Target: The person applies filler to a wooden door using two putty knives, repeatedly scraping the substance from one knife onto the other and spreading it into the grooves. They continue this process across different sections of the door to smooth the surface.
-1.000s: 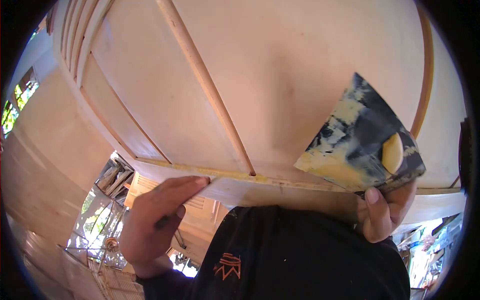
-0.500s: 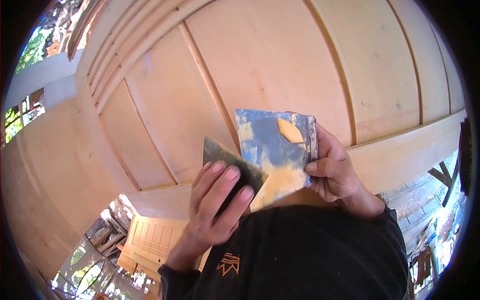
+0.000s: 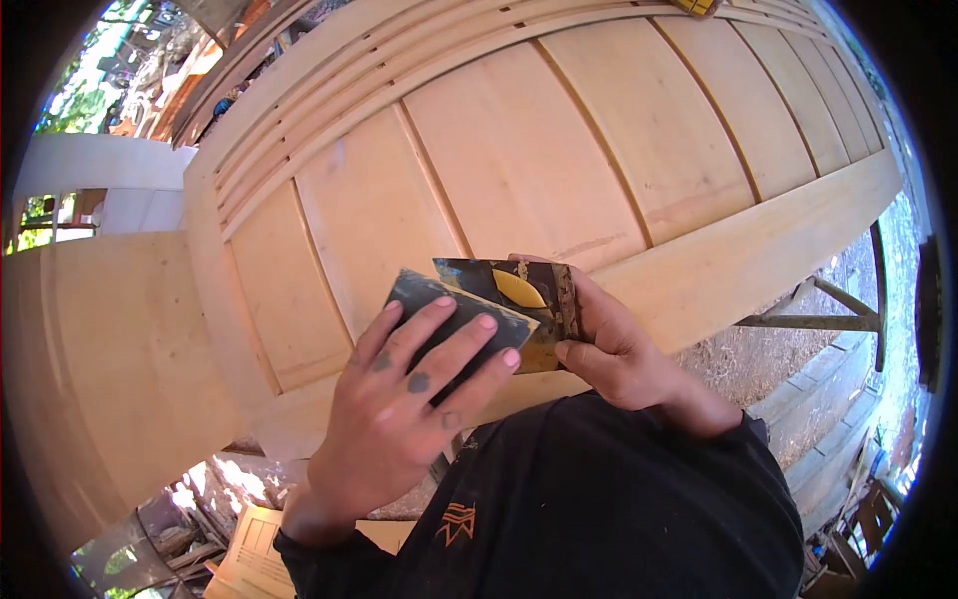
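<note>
My left hand (image 3: 399, 399) grips a thin dark putty scraper (image 3: 414, 288), its fingers spread across the flat face. A second flat, smeared putty blade (image 3: 551, 285) is held in my right hand (image 3: 614, 349), thumb at the near side of its thick, crusted edge. On that blade lies a leaf-shaped dab of yellow putty (image 3: 519, 289). The left scraper's edge, lined with pale putty, overlaps the right blade in this view. Both hands are over the near edge of a large pale wooden door (image 3: 539, 150) with grooved panels and slats.
A yellow object (image 3: 699, 6) rests on the door's far side. Another plain wooden panel (image 3: 110, 359) stands at the left, and a smaller panelled wooden piece (image 3: 249, 549) is below. A metal stand leg (image 3: 878, 299) shows under the door at right.
The view has pulled back, showing more of the door. The right blade has tilted flatter, its face now dark, and my left hand has turned its back to view with the scraper.
</note>
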